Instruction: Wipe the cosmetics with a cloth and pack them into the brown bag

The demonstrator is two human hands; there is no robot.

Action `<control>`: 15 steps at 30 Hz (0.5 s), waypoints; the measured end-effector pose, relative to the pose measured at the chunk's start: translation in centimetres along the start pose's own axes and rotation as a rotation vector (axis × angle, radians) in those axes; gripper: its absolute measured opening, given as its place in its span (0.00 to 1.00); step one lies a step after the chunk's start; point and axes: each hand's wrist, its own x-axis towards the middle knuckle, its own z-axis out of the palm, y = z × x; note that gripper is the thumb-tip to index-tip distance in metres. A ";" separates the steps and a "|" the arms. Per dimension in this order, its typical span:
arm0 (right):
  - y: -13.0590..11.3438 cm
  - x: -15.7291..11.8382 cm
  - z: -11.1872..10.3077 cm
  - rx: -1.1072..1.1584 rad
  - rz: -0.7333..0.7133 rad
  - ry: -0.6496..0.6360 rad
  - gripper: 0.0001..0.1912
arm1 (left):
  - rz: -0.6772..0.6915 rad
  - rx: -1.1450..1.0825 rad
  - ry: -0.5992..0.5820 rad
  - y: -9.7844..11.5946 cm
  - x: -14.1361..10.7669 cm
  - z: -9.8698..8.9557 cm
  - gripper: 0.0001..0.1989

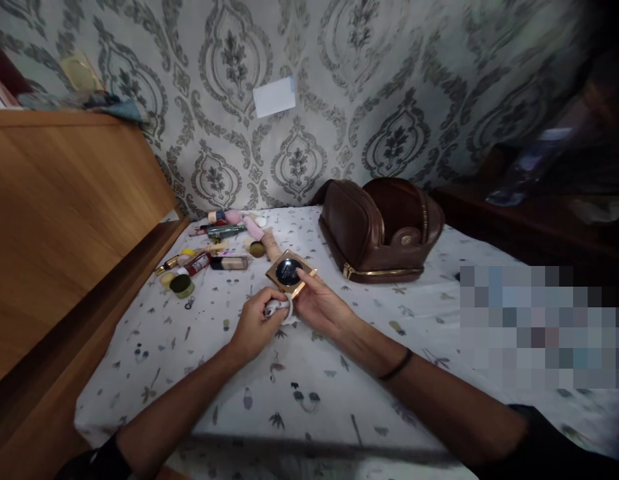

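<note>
A square gold compact [288,272] with a round black centre is tilted in my right hand [322,307], the thumb lying on its face. Close beside it, my left hand [257,323] is closed on a bunched white cloth [279,310], just below the compact's lower edge. Whether the cloth touches the compact I cannot tell. Beyond my hands lie several cosmetics, among them a green tube [225,231], a foundation bottle [229,263] with a black cap, a dark red bottle [198,263] and a round olive jar [182,286].
A brown leather bag [374,230] stands unzipped at the back right. The surface has a printed white sheet [309,373]. Wooden furniture [74,220] borders the left; a clear bottle [532,163] rests on dark furniture at right. Patterned wall [319,80] closes the back.
</note>
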 end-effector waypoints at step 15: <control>-1.0 -0.4 -1.6 -0.860 0.222 -0.132 0.29 | -0.004 0.011 0.297 -0.2 2.2 -4.9 0.09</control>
